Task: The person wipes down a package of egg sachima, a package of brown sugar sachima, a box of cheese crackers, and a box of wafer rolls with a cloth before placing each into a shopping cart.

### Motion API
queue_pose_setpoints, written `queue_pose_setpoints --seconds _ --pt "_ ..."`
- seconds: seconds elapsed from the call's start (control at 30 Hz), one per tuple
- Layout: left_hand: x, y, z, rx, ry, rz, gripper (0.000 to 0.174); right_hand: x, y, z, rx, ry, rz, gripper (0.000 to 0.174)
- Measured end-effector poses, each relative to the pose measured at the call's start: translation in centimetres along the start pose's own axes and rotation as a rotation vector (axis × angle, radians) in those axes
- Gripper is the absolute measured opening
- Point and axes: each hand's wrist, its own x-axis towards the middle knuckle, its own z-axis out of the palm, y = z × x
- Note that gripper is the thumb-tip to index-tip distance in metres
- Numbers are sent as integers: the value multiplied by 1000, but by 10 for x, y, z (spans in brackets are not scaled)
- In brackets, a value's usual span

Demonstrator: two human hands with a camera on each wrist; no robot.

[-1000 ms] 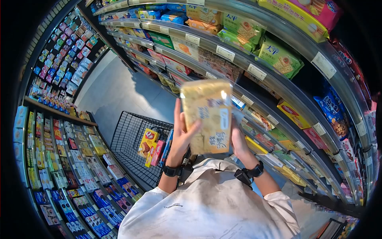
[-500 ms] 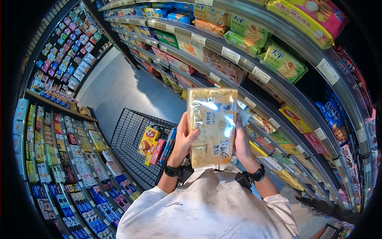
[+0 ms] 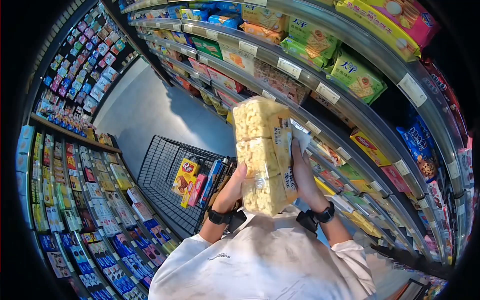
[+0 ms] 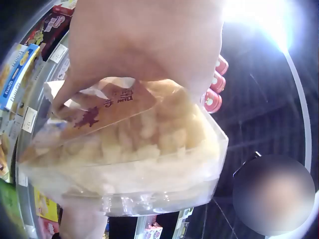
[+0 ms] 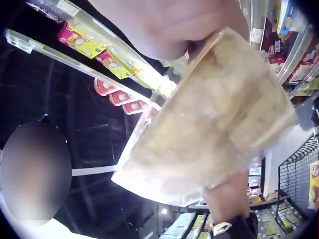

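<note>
The left hand and right hand hold one yellow snack pack in the middle of the head view, fingers against its sides. A shelf edge is near the right hand. Open floor shows upper left, past one cart. Only the wrist views show three red round things.

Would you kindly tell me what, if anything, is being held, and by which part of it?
A clear-wrapped pack of pale yellow snacks, held by its opposite sides between the left hand and the right hand.
</note>
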Motion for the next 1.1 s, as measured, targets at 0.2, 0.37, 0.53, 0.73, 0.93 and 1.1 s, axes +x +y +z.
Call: queue_pose_setpoints --seconds 0.2,0.37,0.53,0.73,0.93,1.1 --pt "2 15 -11 -204 -9 10 67 -6 -7 -13 -274 -139 -349 59" --pt "12 25 9 26 45 190 82 -11 -14 -2 -578 -315 -497 54" --pt "21 33 1 -78 123 277 76 -25 -1 -4 -574 -532 -402 52" --pt "24 28 -7 130 76 301 83 -13 -6 8 -438 -397 -352 60" --pt "23 14 -25 57 92 300 81 -11 -6 26 -542 -370 -455 62" --pt "7 31 -28 41 113 293 85 -11 -3 41 -511 -404 -387 60"
